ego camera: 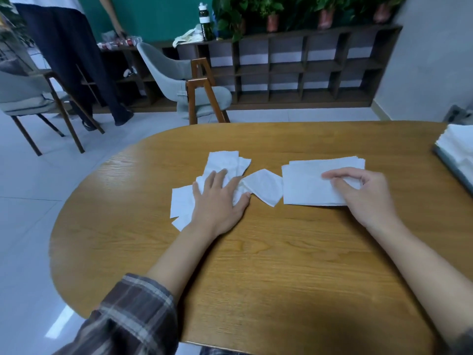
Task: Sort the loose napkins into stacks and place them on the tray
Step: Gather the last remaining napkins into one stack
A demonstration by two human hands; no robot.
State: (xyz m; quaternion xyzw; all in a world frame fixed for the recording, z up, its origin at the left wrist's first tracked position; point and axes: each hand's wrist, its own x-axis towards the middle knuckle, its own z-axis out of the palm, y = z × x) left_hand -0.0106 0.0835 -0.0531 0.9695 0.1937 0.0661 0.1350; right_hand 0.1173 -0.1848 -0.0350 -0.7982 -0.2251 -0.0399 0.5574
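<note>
Forearms stretch out over the oval wooden table (256, 278), the left one coming from a rolled plaid sleeve (133, 313). Toward the middle of the table lies the napkin stack (307, 185), white sheets squared up with only their far edges slightly stepped. The right hand (363, 190) rests on the stack's right end, fingers curled, thumb and forefinger pinching the top sheets. Touching the stack's left edge is a single napkin (265, 188), turned corner-on like a diamond. Left of that the loose napkins (225, 162) sprawl, overlapping at odd angles. The left hand (220, 198) lies flat on them, fingers spread and pressing down. Well to the right of the stack, at the table's edge, a grey tray (450, 166) is cut off by the frame and carries a pile of white napkins (458, 142). Beyond the stack, off the table, stands a grey chair (179, 80) with wooden legs. Behind it a low dark cubby shelf (294, 67) bears potted plants (271, 16) and a dark bottle (204, 21). Far to the stack's left stands a person in dark trousers (76, 60).
</note>
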